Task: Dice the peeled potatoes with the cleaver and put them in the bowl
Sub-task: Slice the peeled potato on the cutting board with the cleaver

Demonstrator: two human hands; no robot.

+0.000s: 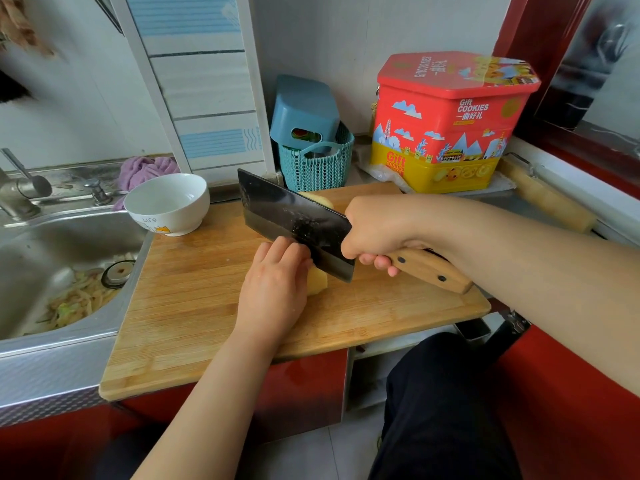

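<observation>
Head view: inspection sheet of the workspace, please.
Surface: wooden cutting board overhanging the counter beside the sink.
Job's things: potato under the cleaver; second potato behind the blade; white bowl looks empty.
Clutter: cookie tin, teal basket, rolling pin, peelings in the sink.
Grippers: left hand steadies the potato; right hand grips the handle.
Cables: nothing seen.
Surroundings: tiled wall, red cabinets.

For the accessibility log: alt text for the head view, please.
A right hand grips a cleaver over a peeled potato held by the left hand on a wooden cutting board. An empty white bowl stands at the board's far left corner.
</observation>
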